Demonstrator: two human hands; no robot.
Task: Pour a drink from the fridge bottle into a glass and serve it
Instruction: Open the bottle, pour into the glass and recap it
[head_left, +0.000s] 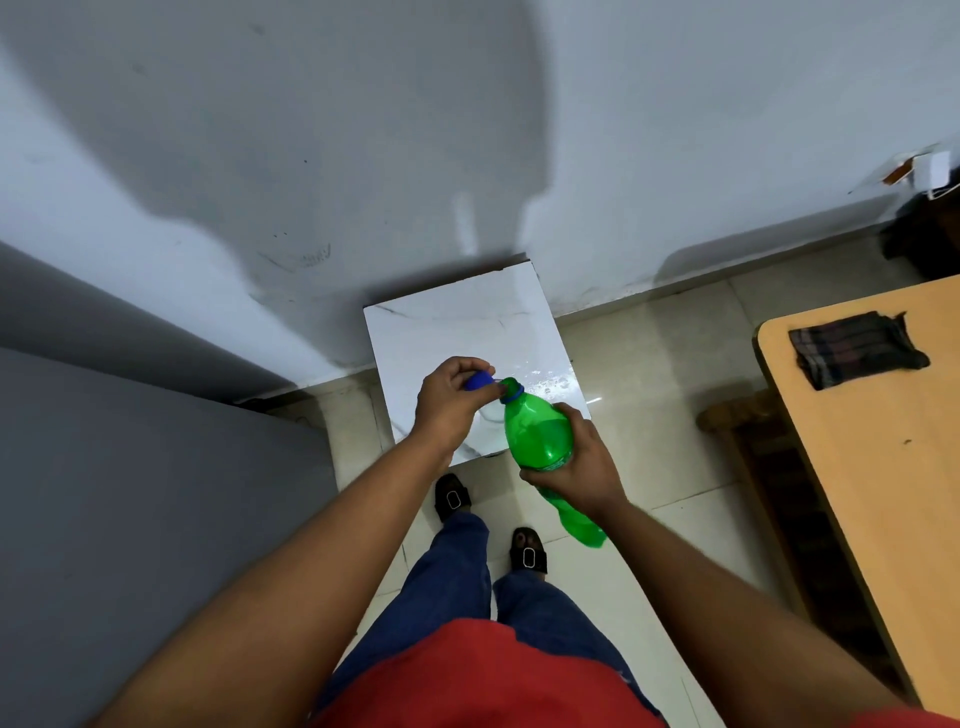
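The green bottle is steadied, tilted, by the right hand so its blue cap, apparently just off, is pinched in the left hand.

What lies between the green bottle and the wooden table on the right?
Only bare glossy floor lies between the green bottle and wooden table, per the head view.

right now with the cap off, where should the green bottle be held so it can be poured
Around the wide middle of the green bottle, coming from its right side, as the right hand does now. The bottle is tilted with its open neck up and to the left, next to the blue cap in the left hand. A mid-body grip probably leaves the mouth clear for tipping.
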